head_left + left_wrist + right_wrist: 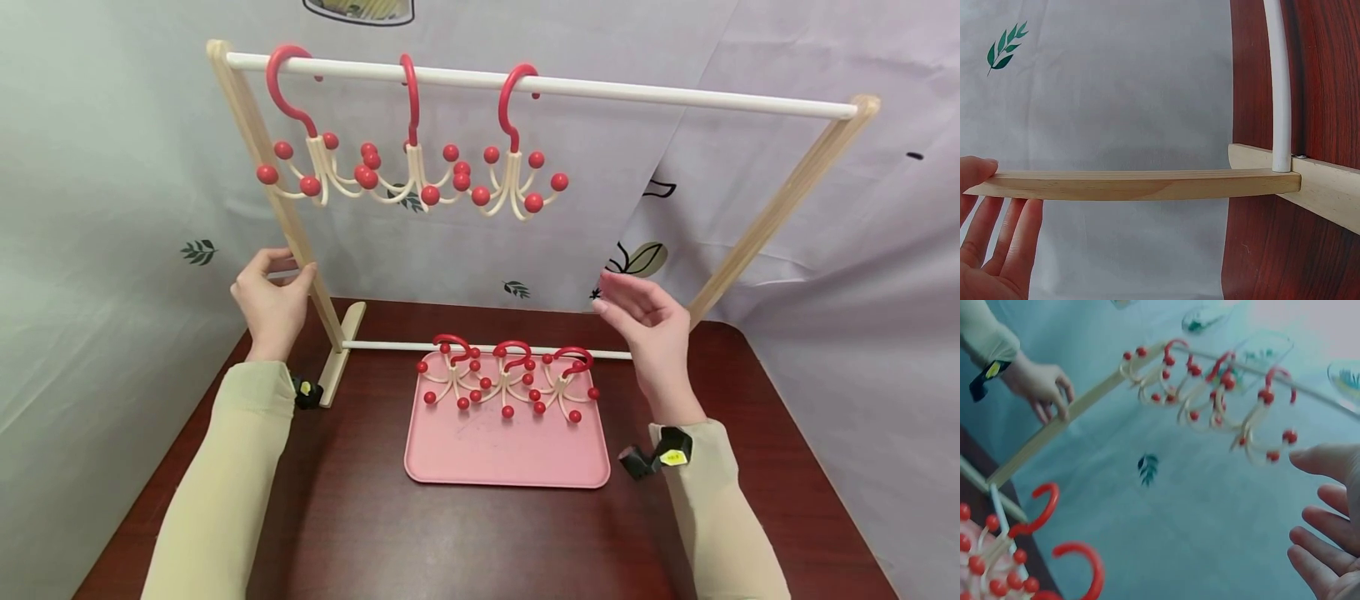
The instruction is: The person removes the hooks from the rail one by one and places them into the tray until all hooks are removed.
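Left hand (272, 300): fingers pinch wooden post (1135, 187).
Right hand (651, 333): fingers spread, relaxed.
Top rail (675, 93): three hangers (414, 104).
Tray (506, 454): three hangers (506, 380).

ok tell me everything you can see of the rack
The rack stands upright on the dark red tabletop. Its two posts look like pale wood, with rounded tops, and carry a white top rod; another white rod runs low from the base of the left post. That post sits on a flat wooden foot; the base of the right post is hidden behind the right hand. Three red-hooked hangers hang from the top rod's left half. The left hand pinches the left post.
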Motion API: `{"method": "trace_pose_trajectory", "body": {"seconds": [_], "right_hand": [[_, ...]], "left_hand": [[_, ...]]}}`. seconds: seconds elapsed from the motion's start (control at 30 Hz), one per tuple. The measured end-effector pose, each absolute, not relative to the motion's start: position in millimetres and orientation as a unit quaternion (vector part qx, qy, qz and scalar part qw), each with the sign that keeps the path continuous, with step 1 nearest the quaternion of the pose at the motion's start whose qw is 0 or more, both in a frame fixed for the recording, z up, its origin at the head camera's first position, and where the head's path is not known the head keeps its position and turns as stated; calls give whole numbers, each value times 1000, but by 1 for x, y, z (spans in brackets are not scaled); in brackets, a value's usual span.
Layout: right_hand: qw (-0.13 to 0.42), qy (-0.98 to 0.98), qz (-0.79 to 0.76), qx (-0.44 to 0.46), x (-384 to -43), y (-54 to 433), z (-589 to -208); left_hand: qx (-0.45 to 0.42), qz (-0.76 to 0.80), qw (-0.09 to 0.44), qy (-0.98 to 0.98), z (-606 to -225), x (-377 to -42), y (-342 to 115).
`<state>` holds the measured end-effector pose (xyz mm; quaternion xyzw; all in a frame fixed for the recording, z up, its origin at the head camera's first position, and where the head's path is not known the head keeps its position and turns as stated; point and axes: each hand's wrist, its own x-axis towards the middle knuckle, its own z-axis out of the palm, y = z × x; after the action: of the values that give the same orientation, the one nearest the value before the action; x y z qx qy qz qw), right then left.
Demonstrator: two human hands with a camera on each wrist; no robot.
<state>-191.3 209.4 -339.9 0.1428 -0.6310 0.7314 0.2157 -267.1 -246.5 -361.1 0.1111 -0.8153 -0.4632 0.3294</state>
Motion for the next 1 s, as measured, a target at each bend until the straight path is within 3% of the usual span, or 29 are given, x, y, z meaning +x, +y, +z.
{"method": "trace_pose_trajectory", "body": {"seconds": [0.4, 0.73, 1.0], "right_hand": [[234, -656, 682, 223, -195, 170, -281], [320, -628, 645, 296, -185, 133, -221], [273, -643, 671, 247, -200, 117, -186]], "left_hand": [[95, -471, 328, -813, -362, -268, -253], [84, -481, 324, -811, -363, -269, -257], [83, -479, 323, -812, -364, -268, -257]]}}
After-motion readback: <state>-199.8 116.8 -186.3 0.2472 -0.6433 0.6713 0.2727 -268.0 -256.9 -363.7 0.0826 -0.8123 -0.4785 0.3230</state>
